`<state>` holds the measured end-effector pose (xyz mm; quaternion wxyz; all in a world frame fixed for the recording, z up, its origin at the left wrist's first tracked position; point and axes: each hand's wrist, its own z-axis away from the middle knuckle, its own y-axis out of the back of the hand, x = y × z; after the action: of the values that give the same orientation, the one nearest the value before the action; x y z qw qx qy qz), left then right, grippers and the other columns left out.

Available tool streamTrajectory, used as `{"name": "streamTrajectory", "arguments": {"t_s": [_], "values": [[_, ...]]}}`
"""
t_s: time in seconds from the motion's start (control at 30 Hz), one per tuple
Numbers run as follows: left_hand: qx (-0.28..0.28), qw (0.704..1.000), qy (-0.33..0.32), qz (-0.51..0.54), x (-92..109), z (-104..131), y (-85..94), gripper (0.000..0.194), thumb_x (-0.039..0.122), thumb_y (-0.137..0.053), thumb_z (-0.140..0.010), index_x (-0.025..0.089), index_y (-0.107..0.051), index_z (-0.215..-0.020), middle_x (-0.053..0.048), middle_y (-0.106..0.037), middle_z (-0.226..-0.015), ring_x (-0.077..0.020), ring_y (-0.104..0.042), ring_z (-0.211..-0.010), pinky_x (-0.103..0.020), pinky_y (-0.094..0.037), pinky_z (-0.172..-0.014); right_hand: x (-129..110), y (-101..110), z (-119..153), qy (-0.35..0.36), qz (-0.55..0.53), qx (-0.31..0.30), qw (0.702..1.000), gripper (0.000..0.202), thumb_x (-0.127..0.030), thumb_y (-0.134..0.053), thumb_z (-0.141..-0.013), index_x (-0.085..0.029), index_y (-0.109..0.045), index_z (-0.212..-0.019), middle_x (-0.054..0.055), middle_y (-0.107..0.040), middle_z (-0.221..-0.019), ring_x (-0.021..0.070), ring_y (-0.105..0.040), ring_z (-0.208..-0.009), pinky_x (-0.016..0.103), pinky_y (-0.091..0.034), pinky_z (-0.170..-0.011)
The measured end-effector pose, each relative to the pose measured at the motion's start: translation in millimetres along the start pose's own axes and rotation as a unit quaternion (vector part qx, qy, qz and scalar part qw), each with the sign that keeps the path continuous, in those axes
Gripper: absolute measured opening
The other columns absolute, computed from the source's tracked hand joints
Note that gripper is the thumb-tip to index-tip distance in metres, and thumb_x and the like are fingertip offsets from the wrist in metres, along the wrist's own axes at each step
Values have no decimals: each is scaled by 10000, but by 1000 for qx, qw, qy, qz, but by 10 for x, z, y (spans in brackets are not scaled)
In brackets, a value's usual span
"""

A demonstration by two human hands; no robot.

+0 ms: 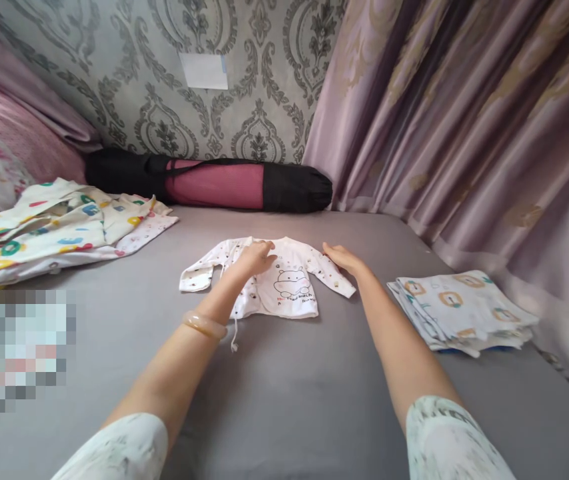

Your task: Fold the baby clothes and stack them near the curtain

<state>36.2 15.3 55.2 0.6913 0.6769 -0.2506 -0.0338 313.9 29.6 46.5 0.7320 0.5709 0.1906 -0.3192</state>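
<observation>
- The small white shirt (292,290) is laid flat on the grey bed (289,393), on the near side of the long black-and-pink bag (214,185) and apart from it.
- The shirt's collar is pointed towards the bag and its hem away from it; the 2 sleeves are spread to either side, so the long axis is run roughly parallel to the bag.
- A cartoon animal and lettering are printed on the front, and a tie string (234,340) is trailed past the hem, away from the bag.
- The left hand (261,253) is held over the shirt's collar area, between bag and hem; whether cloth is pinched cannot be told.
- The right hand (343,258) is placed at the sleeve nearer the bag's right end; its fingers are bent, and whether they are closed on fabric cannot be told.
- Part of the shirt is hidden by the left forearm, on which 1 bangle (204,325) is worn.
- A loose pile of patterned clothes (64,227) is heaped before the bag's left end.
- A folded stack of cloths (464,307) is set nearer than the bag, beyond its right end.
- The purple curtain (444,113) is hung beside the bag's right end.
- The patterned wall (259,80), with 1 white sheet (204,71) on it, is seen behind the bag.
</observation>
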Motion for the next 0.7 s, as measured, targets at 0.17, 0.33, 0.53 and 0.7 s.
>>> {"name": "streamTrajectory", "arguments": {"t_s": [0.17,0.33,0.53,0.7], "values": [[-51,999,-1,-2,412,219,-64,335,305,-442,-915,176,-553,-1203,-126,-611,-1230,-260,-577,-1145,-363,-447,-941,178,152,314,-65,-25,-17,997,265,-415,-664,-838,-157,-666,-779,16,-651,-679,118,-568,-590,214,-424,-549],[-72,997,27,-10,526,360,-202,277,265,-447,-891,177,-554,-1130,-138,-554,-1278,-291,-504,-1218,-445,-403,-990,335,252,482,-74,-80,-38,993,129,-212,-766,-671,-173,-657,-727,-21,-631,-594,99,-549,-542,189,-416,-516],[-22,999,28,12,497,436,-368,349,118,-398,-832,182,-530,-1149,-134,-533,-1289,-262,-468,-1252,-441,-336,-1054,432,204,477,-43,-150,45,987,100,-223,-694,-728,-171,-610,-714,-34,-602,-571,90,-537,-529,167,-393,-478],[-2,1000,17,22,469,467,-424,379,137,-383,-850,188,-501,-1207,-130,-498,-1354,-257,-428,-1297,-442,-304,-1083,480,165,431,-54,-214,149,964,150,-279,-668,-781,-175,-571,-736,-46,-558,-559,97,-513,-510,179,-374,-456]]}}
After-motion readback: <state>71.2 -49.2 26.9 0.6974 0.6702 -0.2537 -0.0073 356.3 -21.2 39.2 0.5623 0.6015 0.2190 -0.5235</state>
